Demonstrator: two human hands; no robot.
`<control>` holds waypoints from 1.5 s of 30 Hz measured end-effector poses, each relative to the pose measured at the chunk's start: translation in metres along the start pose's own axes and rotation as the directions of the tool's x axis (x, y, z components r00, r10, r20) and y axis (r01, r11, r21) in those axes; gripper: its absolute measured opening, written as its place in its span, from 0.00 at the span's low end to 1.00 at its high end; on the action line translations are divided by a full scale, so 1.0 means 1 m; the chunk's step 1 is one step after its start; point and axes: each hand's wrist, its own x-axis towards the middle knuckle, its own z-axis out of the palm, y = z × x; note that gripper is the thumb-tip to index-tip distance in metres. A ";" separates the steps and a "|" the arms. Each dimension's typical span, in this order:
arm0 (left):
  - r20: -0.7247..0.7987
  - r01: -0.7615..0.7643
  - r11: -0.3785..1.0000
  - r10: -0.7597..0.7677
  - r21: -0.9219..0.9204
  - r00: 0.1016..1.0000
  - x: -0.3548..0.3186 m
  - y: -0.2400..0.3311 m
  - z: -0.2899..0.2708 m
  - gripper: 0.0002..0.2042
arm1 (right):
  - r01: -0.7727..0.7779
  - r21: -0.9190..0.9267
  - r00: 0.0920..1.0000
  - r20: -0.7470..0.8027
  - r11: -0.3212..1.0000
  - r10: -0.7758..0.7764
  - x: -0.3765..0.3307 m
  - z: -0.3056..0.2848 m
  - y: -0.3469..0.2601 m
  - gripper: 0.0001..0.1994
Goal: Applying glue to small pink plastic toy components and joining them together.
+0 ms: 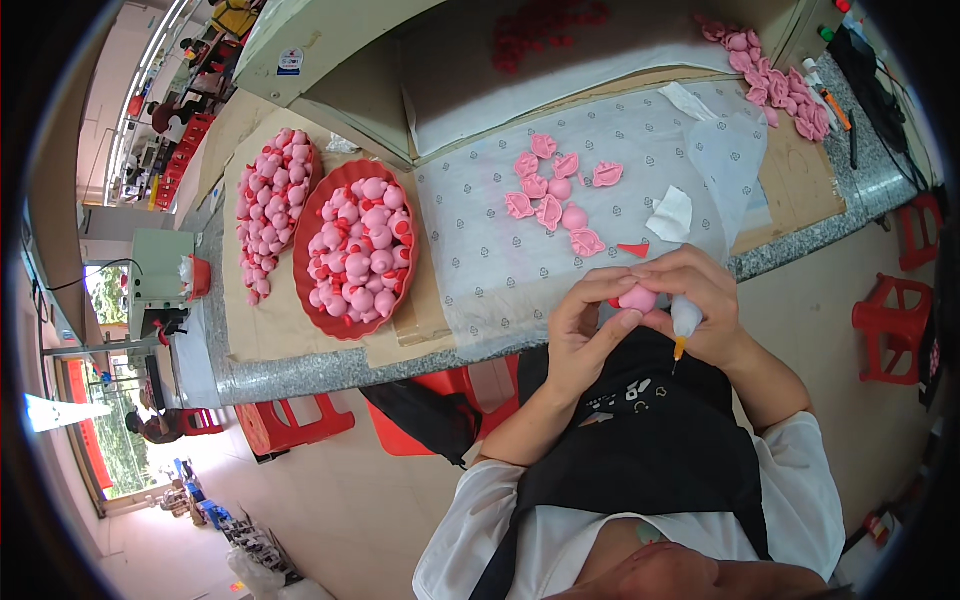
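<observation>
Just over the table's front edge, my two hands meet around a small pink ball-shaped piece (637,298) with some red at its left side. My left hand (580,335) is closed, pinching it between thumb and fingers. My right hand (712,300) steadies the piece from the other side with its fingertips. Tucked in that same hand is a small whitish needle-tipped bottle (686,316), its orange tip and thin needle pointing down toward my apron. A red pointed scrap (633,250) lies right beyond my fingers. Farther off are several pink shell-like pieces (548,212) and pink balls (574,217).
A red scalloped tray (302,283) full of pink-and-red pieces stands at left, beside another heap (272,200). More pink shell-like pieces (785,90) lie at the far right, near a marker (812,72). A crumpled white tissue (671,214) rests on the patterned sheet (470,270). Behind rises a grey-green cabinet (340,50).
</observation>
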 end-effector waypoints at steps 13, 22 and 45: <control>0.012 0.004 0.983 -0.002 -0.184 1.000 0.000 -0.006 -0.001 0.08 | 0.080 -0.029 0.997 -0.011 0.996 -0.080 0.000 0.001 0.000 0.14; -0.012 0.106 0.771 -0.147 -0.628 0.989 -0.003 -0.015 0.004 0.08 | -0.192 0.403 0.969 -0.065 0.895 0.237 -0.011 0.017 0.001 0.14; -0.071 -0.003 0.893 -0.033 -0.450 0.997 -0.008 -0.021 0.005 0.08 | -0.214 0.835 0.921 -0.001 0.508 0.390 -0.021 0.027 0.010 0.08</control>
